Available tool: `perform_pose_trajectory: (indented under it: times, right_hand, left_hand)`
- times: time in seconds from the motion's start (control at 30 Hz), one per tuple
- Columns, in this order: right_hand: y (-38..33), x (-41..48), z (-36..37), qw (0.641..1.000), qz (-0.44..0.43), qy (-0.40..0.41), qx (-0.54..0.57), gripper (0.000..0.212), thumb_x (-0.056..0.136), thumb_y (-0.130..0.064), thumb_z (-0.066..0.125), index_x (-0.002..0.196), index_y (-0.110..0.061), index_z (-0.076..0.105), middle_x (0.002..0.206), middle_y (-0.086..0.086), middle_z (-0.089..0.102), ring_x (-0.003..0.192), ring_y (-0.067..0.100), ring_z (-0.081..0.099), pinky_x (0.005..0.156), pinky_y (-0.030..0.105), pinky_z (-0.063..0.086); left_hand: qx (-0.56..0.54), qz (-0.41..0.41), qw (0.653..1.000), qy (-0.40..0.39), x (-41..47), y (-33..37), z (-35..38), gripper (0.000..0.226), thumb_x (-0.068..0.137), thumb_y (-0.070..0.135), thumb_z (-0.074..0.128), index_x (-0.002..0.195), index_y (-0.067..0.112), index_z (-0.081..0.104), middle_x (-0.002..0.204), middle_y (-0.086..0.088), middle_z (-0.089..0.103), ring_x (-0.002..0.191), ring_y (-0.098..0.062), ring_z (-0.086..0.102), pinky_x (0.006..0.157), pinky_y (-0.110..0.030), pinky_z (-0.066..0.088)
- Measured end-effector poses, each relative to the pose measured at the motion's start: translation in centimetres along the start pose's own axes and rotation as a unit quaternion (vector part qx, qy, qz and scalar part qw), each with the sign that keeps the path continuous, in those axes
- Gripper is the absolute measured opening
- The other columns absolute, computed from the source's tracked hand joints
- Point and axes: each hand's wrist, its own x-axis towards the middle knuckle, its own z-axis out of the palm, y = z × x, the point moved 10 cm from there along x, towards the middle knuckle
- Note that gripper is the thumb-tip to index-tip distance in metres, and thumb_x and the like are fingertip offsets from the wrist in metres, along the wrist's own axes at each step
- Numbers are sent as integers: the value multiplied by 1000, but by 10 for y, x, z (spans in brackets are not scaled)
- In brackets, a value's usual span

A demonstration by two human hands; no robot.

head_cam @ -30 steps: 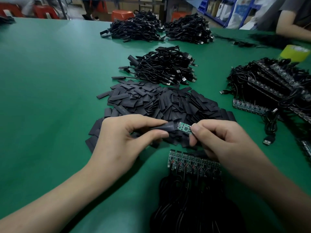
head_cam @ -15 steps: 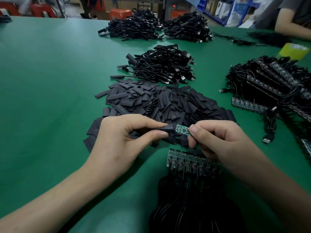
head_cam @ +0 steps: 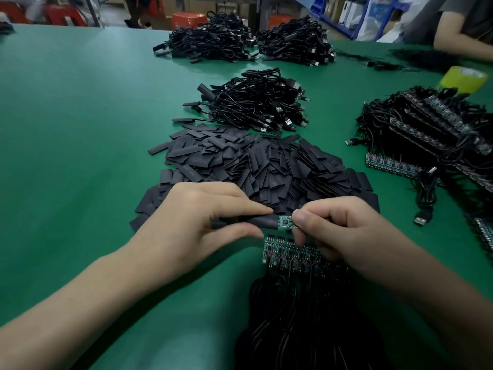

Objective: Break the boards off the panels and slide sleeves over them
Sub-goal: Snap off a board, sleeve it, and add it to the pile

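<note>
My left hand (head_cam: 197,222) pinches a black sleeve (head_cam: 256,221) between thumb and forefinger. My right hand (head_cam: 344,231) pinches the end of a small green board (head_cam: 285,222), whose other end sits in the sleeve's mouth. Just below my hands lies a panel of joined green boards (head_cam: 290,256) with black cables (head_cam: 306,316) running toward me. A heap of loose black sleeves (head_cam: 253,164) lies on the green table (head_cam: 80,129) right behind my hands.
Bundles of black USB cables (head_cam: 256,102) lie behind the sleeves, with two more piles (head_cam: 240,41) farther back. At the right are stacked panels with cables (head_cam: 432,134) and a yellow-green tape roll (head_cam: 464,78). Another person's arm (head_cam: 461,46) rests at the far right.
The sleeve has slid a little further over the green board, so less of the board shows. Both hands have stayed in about the same place.
</note>
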Motion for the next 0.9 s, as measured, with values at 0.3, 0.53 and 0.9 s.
perform_pose_trajectory:
  times: [0.3,0.53,0.9]
  right_hand:
    - [-3,1,3,999,-23,1,-24,40,93,-57,47,79,-29,71,55,-3,36,51,17,31,50,37,26]
    - [-2,0,5,999,-28,-17,-23,37,102,-48,51,79,-27,71,54,-5,35,50,15,32,49,34,26]
    - [-11,0,-3,994,-79,71,7,16,97,-44,57,102,-35,69,70,-8,56,61,6,48,56,24,41]
  left_hand:
    - [-29,-34,999,24,-2,-5,0,26,84,38,74,105,23,79,88,14,72,79,-1,67,73,-23,54]
    - [-10,-29,999,15,0,-2,-2,26,85,39,73,105,23,79,90,13,72,81,0,67,76,-22,53]
    - [-19,-33,998,59,-3,1,-4,21,86,33,74,102,20,80,88,11,72,79,0,66,73,-20,52]
